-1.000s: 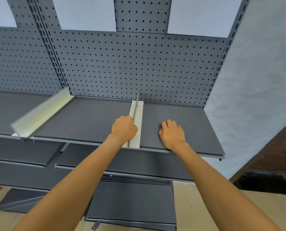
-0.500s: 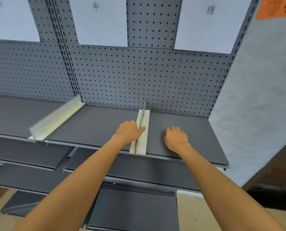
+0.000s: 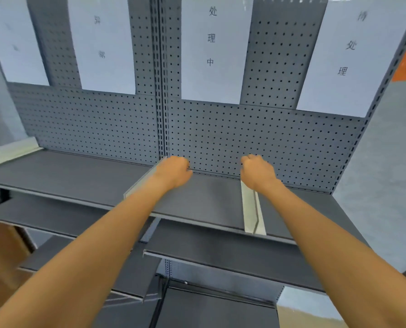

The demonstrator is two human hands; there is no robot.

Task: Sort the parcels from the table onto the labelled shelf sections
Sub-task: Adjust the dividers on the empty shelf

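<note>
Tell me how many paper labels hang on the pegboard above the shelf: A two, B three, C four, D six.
C: four white sheets show on the pegboard, the far-left label, the second label, the third label and the right label.

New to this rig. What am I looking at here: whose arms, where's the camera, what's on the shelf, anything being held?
No robot here: these are a person's two bare arms, filmed by one wide-angle camera worn on their head, looking forward and down. They face a grey metal shelf with a perforated back panel and white paper labels marking sections. Pale dividers stand on the shelf. The left hand is at the far end of one divider, the right hand at the far end of another divider. Both hands' fingers look curled, but whether they grip the dividers is hidden. No parcels are in view.
</note>
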